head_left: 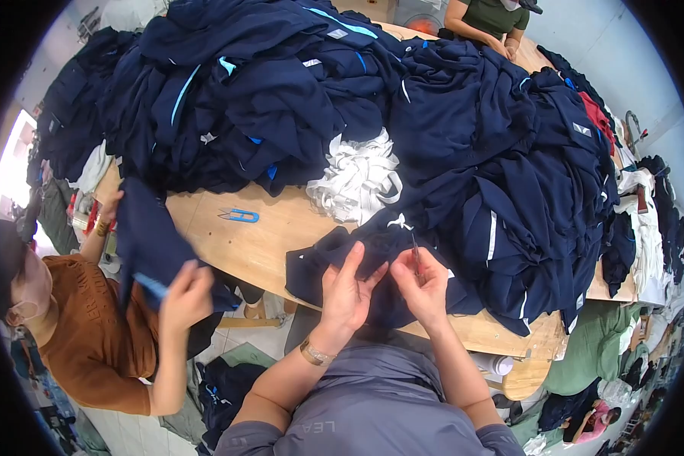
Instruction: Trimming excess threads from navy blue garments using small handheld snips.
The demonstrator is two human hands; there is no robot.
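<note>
Above the near edge of the table, my left hand (346, 292) has its thumb raised apart from the fingers, with no object visible in it. Its fingertips are close to a navy garment (311, 262) that lies bunched behind both hands. My right hand (424, 289) is closed on slim, dark metal thread snips (416, 245), their tip pointing away from me; most of the tool is hidden by the fingers. A small white tag or scrap (400, 222) lies on the navy cloth just beyond that tip.
Large heaps of navy garments (243, 91) cover the wooden table (205, 228). White tape strips (357, 178) are piled mid-table, and blue-handled snips (239, 216) lie left of them. At left, a co-worker in brown (91, 334) handles navy cloth; another person (490, 23) stands across the table.
</note>
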